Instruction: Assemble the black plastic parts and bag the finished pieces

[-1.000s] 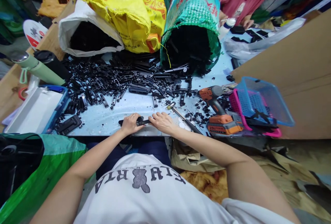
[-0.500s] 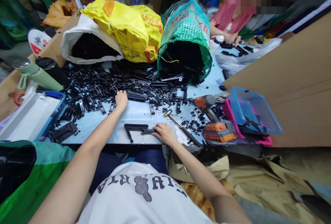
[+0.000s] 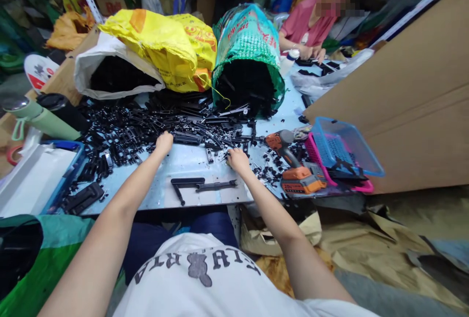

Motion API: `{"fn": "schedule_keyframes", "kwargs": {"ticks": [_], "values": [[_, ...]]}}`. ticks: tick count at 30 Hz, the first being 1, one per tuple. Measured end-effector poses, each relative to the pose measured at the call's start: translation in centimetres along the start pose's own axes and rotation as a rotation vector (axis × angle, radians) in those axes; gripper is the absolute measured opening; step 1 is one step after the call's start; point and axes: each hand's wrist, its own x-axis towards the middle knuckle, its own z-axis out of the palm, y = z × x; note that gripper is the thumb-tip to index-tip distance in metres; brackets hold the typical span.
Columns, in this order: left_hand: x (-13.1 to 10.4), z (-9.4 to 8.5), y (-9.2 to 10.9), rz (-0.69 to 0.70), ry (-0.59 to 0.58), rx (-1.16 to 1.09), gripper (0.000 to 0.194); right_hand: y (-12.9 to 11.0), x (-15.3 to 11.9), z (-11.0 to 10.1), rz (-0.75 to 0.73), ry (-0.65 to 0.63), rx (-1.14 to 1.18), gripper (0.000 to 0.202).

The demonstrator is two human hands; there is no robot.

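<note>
My left hand (image 3: 164, 143) is at the front edge of a heap of small black plastic parts (image 3: 128, 126), fingers curled down among them; what they hold is hidden. Beside it lies a longer black part (image 3: 186, 138). My right hand (image 3: 239, 160) reaches to small metal pins and parts (image 3: 220, 153), fingers bent together, and I cannot make out what is in them. Near the table's front edge, between my forearms, lie an angled black bracket (image 3: 187, 181) and a slim black bar (image 3: 217, 186), their ends close together. Neither hand touches these two.
An orange and grey cordless drill (image 3: 298, 175) stands right, by a pink basket (image 3: 311, 148) and a blue basket (image 3: 366, 146). White (image 3: 82, 73), yellow (image 3: 154, 38) and green (image 3: 249, 38) sacks line the back. Left are a green bottle (image 3: 47, 119) and tray (image 3: 78, 153). A co-worker (image 3: 302, 24) sits behind.
My right hand has left the slim black bar and moved forward to the small pins. The bar stays by the bracket. My left hand remains at the heap. The whole view has shifted slightly.
</note>
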Motion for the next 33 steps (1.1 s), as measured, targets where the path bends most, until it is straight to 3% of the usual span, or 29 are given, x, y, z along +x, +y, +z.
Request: {"fn": "schedule_keyframes", "kwargs": {"ticks": [2,6,8,10,13,15,17,20,23,29,33], "values": [[-1.4,-0.6,-0.1,0.020,0.057,-0.045,0.031,-0.3,1.5,-0.6,0.024,-0.054,-0.055,0.022],[-5.7,-0.5,-1.0,0.090,0.228,-0.183,0.020,-1.1,2.7,-1.5,0.013,-0.034,-0.070,0.014],[-8.9,0.9,-1.5,0.154,0.402,-0.484,0.015,-1.3,2.7,-1.7,0.032,-0.004,-0.073,0.015],[-12.4,2.8,-1.8,0.157,0.494,-0.672,0.015,-1.6,2.3,-1.9,0.052,0.032,-0.014,0.019],[-16.8,5.6,-1.5,0.116,0.492,-0.810,0.017,-2.6,1.2,-2.0,-0.015,0.066,0.225,0.023],[-18.4,6.6,-1.2,0.078,0.465,-0.857,0.017,-3.7,0.2,-2.1,-0.104,0.082,0.388,0.021],[-18.9,7.0,-1.0,0.011,0.471,-0.907,0.020,-4.8,-0.9,-2.1,-0.159,0.055,0.524,0.018],[-18.5,7.1,-0.9,-0.112,0.516,-0.983,0.025,-6.0,-2.7,-2.2,-0.176,-0.104,0.725,0.018],[-18.0,7.3,-1.1,-0.107,0.487,-0.984,0.025,-6.4,-3.9,-2.2,-0.174,-0.211,0.819,0.017],[-18.4,8.4,-1.6,-0.028,0.528,-0.849,0.026,-7.0,-4.9,-2.4,-0.241,-0.184,0.632,0.014],[-18.7,8.2,-1.9,0.133,0.532,-0.663,0.026,-8.1,-5.0,-2.8,-0.390,-0.178,0.409,0.016]]}}
